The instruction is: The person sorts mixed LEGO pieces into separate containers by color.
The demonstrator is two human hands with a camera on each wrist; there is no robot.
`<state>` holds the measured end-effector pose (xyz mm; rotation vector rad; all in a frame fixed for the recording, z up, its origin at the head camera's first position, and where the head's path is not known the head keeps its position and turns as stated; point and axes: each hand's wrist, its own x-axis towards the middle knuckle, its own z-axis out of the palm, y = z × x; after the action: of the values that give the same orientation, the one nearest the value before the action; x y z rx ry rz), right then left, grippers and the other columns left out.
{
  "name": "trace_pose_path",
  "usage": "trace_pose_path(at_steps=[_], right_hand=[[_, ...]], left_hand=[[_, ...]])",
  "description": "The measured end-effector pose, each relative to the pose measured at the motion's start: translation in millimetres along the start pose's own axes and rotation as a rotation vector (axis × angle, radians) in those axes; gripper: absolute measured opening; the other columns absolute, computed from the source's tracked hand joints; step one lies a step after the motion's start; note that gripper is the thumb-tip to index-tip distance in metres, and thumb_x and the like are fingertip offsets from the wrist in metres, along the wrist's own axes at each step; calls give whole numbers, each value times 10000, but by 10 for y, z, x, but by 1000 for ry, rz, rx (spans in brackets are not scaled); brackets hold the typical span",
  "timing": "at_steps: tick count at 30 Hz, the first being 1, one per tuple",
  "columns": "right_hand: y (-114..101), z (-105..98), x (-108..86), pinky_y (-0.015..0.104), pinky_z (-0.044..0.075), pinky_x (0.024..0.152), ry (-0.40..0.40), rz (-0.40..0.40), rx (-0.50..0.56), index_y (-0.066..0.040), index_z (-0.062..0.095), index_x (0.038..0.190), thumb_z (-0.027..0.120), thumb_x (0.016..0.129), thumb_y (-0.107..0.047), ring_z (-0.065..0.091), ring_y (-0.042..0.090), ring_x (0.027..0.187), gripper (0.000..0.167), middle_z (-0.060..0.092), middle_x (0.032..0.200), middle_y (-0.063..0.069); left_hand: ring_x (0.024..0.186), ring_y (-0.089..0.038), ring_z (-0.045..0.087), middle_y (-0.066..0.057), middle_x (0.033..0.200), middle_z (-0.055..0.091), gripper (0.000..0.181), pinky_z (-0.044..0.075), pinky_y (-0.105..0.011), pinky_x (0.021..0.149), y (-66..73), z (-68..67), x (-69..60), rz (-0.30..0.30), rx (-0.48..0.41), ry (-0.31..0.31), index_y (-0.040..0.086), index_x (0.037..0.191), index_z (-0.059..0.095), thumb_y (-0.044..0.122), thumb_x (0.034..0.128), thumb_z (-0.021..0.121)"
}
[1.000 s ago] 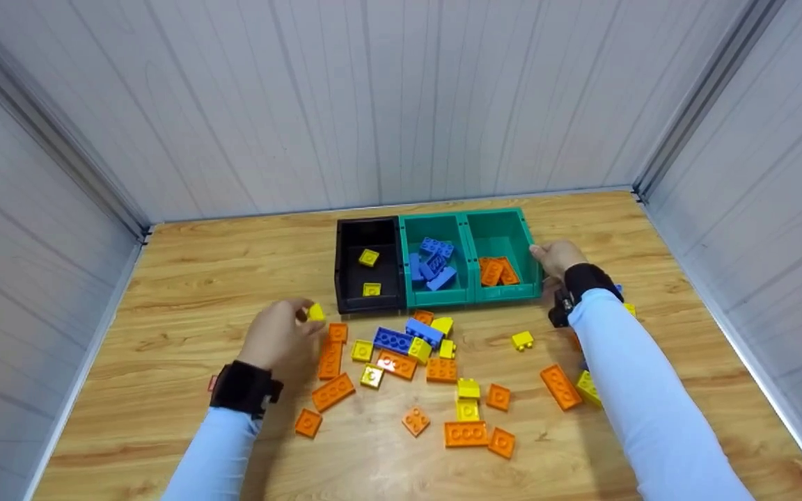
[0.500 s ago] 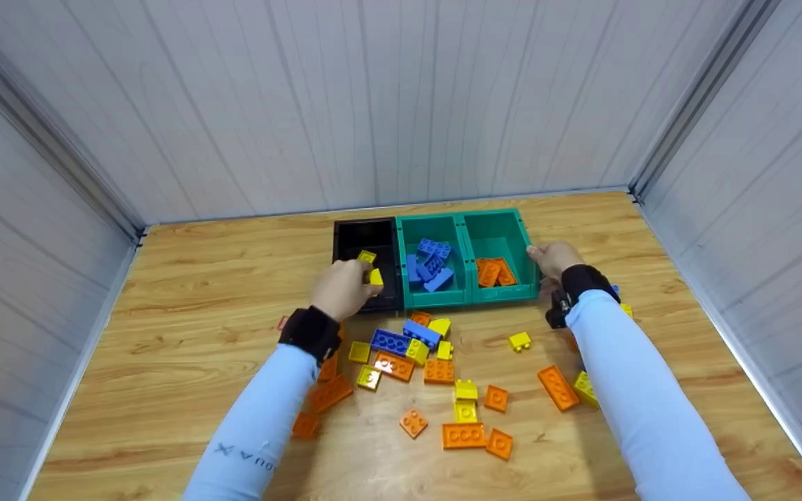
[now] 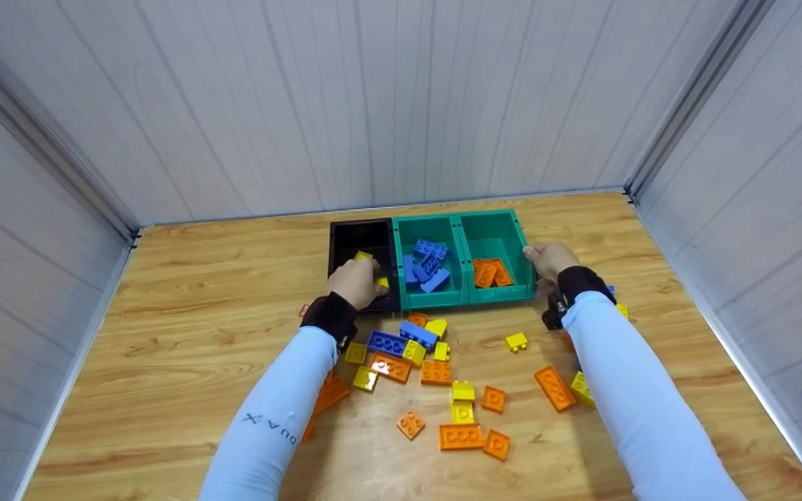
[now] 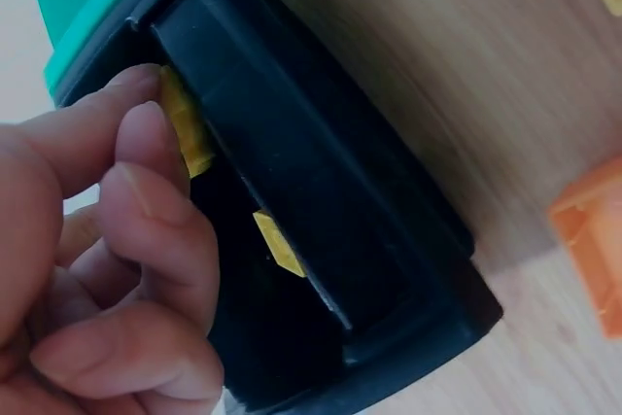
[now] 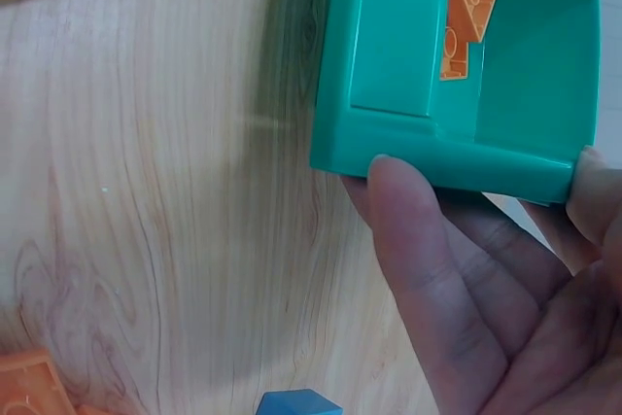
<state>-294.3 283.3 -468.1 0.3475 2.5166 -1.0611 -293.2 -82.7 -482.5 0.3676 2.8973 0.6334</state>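
Observation:
My left hand (image 3: 355, 280) reaches into the black bin (image 3: 332, 243). In the left wrist view its fingertips (image 4: 146, 123) pinch a slightly blurred yellow toy brick (image 4: 185, 128) near the bin's front wall. Another yellow brick (image 4: 279, 245) lies lower in that bin, and one more (image 3: 364, 255) sits farther back, partly covered by the hand. At the other end of the row, my right hand (image 3: 553, 260) grips the outer side of the right green bin (image 3: 502, 226), which contains orange bricks (image 3: 490, 273). Between them stands a green bin (image 3: 425, 224) with blue bricks (image 3: 431, 264).
Loose orange bricks (image 3: 436, 372), yellow bricks (image 3: 516, 342) and blue bricks (image 3: 387, 343) are scattered on the wooden table (image 3: 220, 278) before the bins. More bricks lie partly under both forearms. Pale panels (image 3: 317, 104) enclose the back and sides.
My left hand has carried a yellow brick from the table left of the bins up and right into the black bin. The right hand keeps its grip on the green bin.

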Motion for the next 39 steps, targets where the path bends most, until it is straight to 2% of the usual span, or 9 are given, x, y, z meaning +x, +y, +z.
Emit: trace_pose_path(at_steps=[5,10,13,16,21,23,25,30,39], right_hand=[[-16,2,-9,461,559,811,-6,1,-11,36,343,1503,331,1094,-333,693,375,907,551,306,1534,278],[-74,-45,-47,467,514,917,-11,-15,-69,30,317,1515,314,1095,-352,706,351,847,568,290,1539,285],[-92,-92,-42,409,562,817,2,-26,-84,37,322,1511,323,1095,-349,715,307,747,568,312,1522,300],[-89,-108,-21,384,585,673,4,-13,-52,35,329,1509,336,1092,-345,714,317,763,564,337,1508,302],[-90,-83,5,435,573,767,-7,22,-1,-1,339,1517,337,1089,-351,686,379,889,554,369,1504,274],[-88,-81,11,445,570,780,-10,26,14,1,330,1521,336,1089,-352,684,378,882,558,377,1498,277],[-76,-81,22,440,574,768,-8,28,19,4,330,1521,337,1089,-349,692,361,853,558,395,1485,281],[-42,-61,33,419,583,728,-23,36,29,-4,310,1531,336,1090,-338,702,343,812,553,400,1478,288],[12,-12,34,417,585,712,-34,26,27,16,328,1517,347,1089,-339,715,326,770,557,430,1438,316]], left_hand=[[1045,-347,657,-168,1166,692,373,520,-465,889,-89,-57,-106,27,-51,44,24,1204,699,216,892,763],[928,-292,679,-144,1049,724,306,539,-426,819,-216,-165,-347,74,-94,75,11,1115,728,206,883,773],[851,-247,661,-119,993,718,299,544,-389,749,-286,-190,-526,65,-110,45,21,1111,723,204,881,775],[844,-232,644,-106,980,699,289,540,-372,733,-363,-146,-709,74,-117,-8,34,1119,721,184,877,776],[1094,-313,597,-164,1233,624,396,497,-442,939,-490,-7,-997,146,-99,-102,49,1219,687,122,846,799],[1161,-339,555,-161,1314,586,443,457,-459,1001,-511,39,-1068,176,-75,-101,47,1256,668,96,836,803],[1185,-351,525,-148,1355,563,463,436,-462,1025,-516,79,-1107,196,-45,-86,50,1282,656,80,841,795],[1170,-325,534,-97,1305,619,448,449,-440,1008,-496,181,-1133,214,-6,-88,59,1287,657,74,856,779],[1047,-328,584,-120,1100,698,381,463,-473,920,-434,316,-1126,297,116,-59,37,1165,721,77,801,827]])
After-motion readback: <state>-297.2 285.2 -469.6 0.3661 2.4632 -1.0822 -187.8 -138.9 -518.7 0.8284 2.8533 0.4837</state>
